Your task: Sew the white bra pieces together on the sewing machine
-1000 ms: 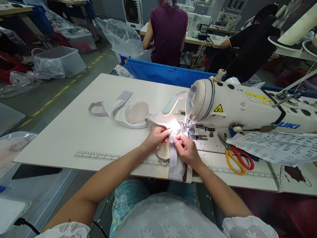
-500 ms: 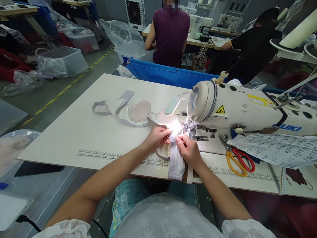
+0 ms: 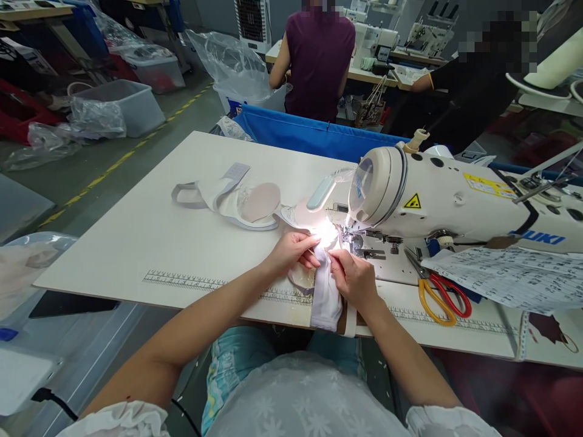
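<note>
A white bra (image 3: pixel 248 212) with pale pink cups lies across the table, its right end running under the lit needle area of the sewing machine (image 3: pixel 378 182). My left hand (image 3: pixel 296 252) pinches the fabric edge just left of the needle. At the near side, my right hand (image 3: pixel 355 276) is closed on the edge of the bra's white band (image 3: pixel 325 297), which hangs down to the table's front edge. A strap loop and a hook strip lie at the bra's far left end. Glare from the machine lamp hides the stitching spot.
Scissors (image 3: pixel 441 297) with orange and red handles lie right of my right hand, beside printed paper sheets (image 3: pixel 514 276). A ruler strip (image 3: pixel 182 280) runs along the front of the white table (image 3: pixel 136 243). Behind stands a blue cloth bin (image 3: pixel 296 130); two people sit beyond it.
The whole view has shifted slightly. My right hand has turned a little, its fingers more curled at the band's edge. My left hand keeps its pinch near the needle.
</note>
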Motion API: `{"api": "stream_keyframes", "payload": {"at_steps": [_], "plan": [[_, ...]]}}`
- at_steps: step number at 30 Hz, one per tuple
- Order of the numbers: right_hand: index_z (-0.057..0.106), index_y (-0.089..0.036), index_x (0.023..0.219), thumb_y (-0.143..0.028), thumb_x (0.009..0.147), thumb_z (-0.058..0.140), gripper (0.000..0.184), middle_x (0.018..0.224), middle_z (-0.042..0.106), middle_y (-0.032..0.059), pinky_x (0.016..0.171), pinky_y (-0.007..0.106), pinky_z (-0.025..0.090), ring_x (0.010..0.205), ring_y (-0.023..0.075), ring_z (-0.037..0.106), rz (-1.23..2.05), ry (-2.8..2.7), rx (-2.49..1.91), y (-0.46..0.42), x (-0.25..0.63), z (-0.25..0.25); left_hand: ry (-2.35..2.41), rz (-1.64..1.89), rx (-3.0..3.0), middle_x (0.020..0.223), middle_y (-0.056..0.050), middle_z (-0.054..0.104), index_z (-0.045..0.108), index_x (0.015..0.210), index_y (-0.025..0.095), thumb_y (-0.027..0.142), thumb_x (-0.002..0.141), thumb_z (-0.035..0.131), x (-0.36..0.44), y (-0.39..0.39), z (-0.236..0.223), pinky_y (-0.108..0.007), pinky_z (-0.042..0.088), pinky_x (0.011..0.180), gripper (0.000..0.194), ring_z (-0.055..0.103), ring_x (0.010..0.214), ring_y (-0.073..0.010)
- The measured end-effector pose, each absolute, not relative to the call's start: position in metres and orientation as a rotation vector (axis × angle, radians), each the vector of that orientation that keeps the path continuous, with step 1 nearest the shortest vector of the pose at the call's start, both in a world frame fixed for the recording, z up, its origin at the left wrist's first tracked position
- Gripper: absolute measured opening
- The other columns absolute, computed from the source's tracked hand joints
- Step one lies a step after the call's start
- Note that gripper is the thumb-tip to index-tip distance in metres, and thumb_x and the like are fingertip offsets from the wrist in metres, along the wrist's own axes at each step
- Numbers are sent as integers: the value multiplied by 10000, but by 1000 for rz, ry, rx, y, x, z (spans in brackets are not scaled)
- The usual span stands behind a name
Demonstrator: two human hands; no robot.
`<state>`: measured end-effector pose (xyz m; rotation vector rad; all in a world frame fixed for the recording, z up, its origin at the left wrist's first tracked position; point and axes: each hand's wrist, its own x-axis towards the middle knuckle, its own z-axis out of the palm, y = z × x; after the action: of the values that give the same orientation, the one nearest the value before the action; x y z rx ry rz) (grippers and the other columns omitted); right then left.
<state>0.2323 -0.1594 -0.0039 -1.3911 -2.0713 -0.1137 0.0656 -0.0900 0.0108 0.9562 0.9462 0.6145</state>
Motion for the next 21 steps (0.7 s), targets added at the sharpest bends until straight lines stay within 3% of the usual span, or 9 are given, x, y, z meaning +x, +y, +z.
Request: {"api": "stream_keyframes", "payload": {"at_steps": [21], "plan": [[623, -202, 871, -192, 914, 454, 174, 660, 636, 10, 579, 232, 353, 582, 129, 535, -74, -2081, -1388, -159, 233, -3, 913, 590, 951, 523, -70, 683, 568, 611, 120, 361, 843, 640, 65, -88, 4, -164, 497, 453, 341, 655, 477, -123]]}}
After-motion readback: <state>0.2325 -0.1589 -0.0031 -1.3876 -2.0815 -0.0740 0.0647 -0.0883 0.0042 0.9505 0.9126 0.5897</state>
